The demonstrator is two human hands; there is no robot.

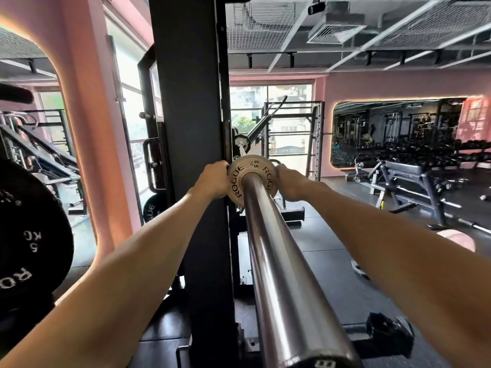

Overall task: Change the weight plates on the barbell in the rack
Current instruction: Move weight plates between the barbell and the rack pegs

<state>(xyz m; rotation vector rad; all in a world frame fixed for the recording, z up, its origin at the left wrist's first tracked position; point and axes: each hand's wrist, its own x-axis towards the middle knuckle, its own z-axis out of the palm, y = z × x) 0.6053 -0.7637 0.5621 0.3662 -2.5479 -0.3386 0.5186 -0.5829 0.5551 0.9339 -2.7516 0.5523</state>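
Note:
A chrome barbell sleeve (276, 261) runs from the bottom of the view away from me toward the black rack upright (194, 102). A small pale weight plate (239, 179) marked ROGUE and 0.5 KG sits on the sleeve at its far end, close to the upright. My left hand (212, 181) grips the plate's left edge. My right hand (289, 184) grips its right edge. Both arms are stretched out along the sleeve. The fingertips are hidden behind the plate.
A large black 5 KG plate (29, 240) hangs at the left edge. Another black plate (150, 208) is stored low behind the upright. A bench (409, 179) and dumbbell racks (435, 152) stand at the right. A black collar-like object (385, 330) lies on the dark floor.

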